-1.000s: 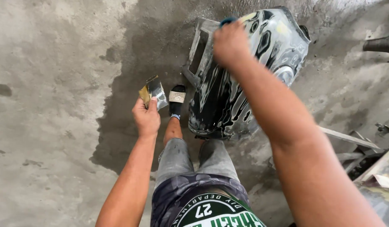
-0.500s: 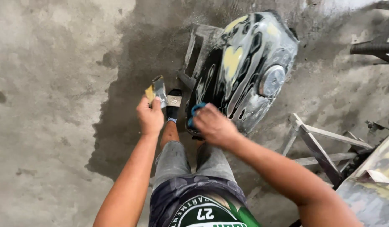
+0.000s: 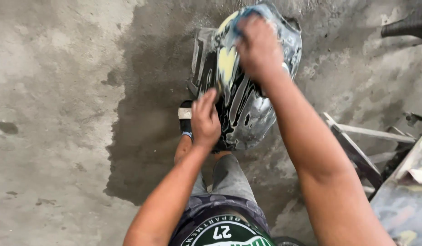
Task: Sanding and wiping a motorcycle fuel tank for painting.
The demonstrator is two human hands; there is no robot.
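Note:
A motorcycle fuel tank [image 3: 247, 114], painted black, silver and pale yellow, stands on a small stand in front of my legs. My right hand [image 3: 256, 45] presses a blue pad [image 3: 242, 19] flat on the far top of the tank; only the pad's edge shows past my fingers. My left hand [image 3: 205, 119] lies against the tank's near left side, fingers pointing up onto the paint. Whatever is under that hand is hidden. My sandalled foot [image 3: 185, 116] is just left of the tank.
The concrete floor has a dark wet patch [image 3: 138, 136] around the tank. A metal frame [image 3: 357, 141] lies at the right, a painted panel [image 3: 402, 205] at the lower right, and a dark handle [image 3: 404, 27] at the top right.
My right hand swept with the blue pad from the tank's near end up to its far top. My left hand, which held a small yellow and grey tool off to the left, moved onto the tank's side.

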